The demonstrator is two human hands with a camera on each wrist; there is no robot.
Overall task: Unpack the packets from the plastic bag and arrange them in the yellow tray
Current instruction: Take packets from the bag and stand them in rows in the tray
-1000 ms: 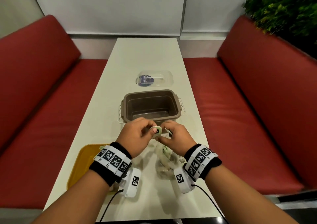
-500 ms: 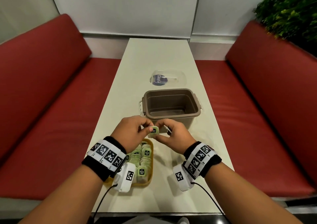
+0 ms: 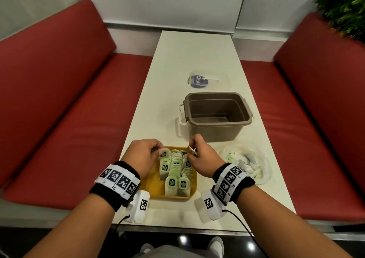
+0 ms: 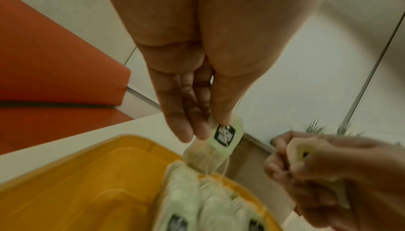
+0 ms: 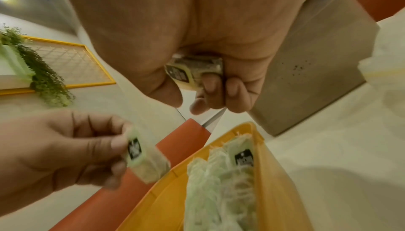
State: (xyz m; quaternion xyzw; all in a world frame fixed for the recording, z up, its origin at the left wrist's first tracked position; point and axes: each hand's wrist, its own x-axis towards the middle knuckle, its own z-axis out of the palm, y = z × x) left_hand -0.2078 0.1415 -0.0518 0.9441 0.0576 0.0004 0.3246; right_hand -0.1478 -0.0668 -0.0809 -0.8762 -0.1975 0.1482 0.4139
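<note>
The yellow tray (image 3: 152, 186) sits near the table's front edge and holds several pale green tea packets (image 3: 175, 178) in rows. My left hand (image 3: 145, 155) pinches one tea packet (image 4: 223, 136) by its green tag over the tray's far left corner. My right hand (image 3: 197, 155) is curled round another packet (image 5: 186, 74) above the tray's far right side. The crumpled clear plastic bag (image 3: 245, 161) lies on the table to the right of the tray, with green and white shapes showing through it.
A brown plastic tub (image 3: 217, 115) stands open just beyond the tray. Its clear lid (image 3: 209, 79) lies farther back on the white table (image 3: 197, 52). Red bench seats (image 3: 69, 109) run along both sides.
My view has swung left, bringing the tray under my hands. Both hands were together at one packet; now they are apart over the tray, each with a packet.
</note>
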